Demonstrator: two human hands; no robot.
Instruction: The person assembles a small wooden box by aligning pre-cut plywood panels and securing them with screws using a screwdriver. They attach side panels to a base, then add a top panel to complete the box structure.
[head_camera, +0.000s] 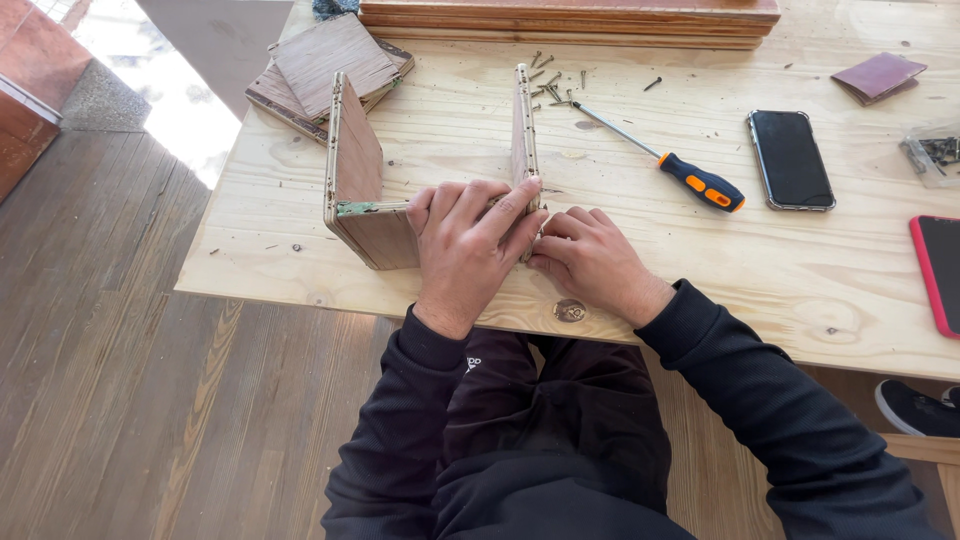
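A three-sided frame of brown wooden boards (358, 165) stands on edge on the pale plywood table (760, 280). My left hand (467, 240) clamps over the near board where it meets the right upright board (523, 120). My right hand (592, 258) presses its fingertips against that same near right corner, fingers curled; anything pinched between them is hidden. An orange and black screwdriver (690, 180) lies on the table just right of the frame, apart from both hands.
Loose screws (552, 85) lie scattered behind the frame. Stacked boards (330, 55) sit at the back left, long planks (570, 20) along the far edge. A black phone (790, 158), a small brown piece (878, 76), a bag of screws (938, 152) and a red-edged phone (938, 272) lie on the right.
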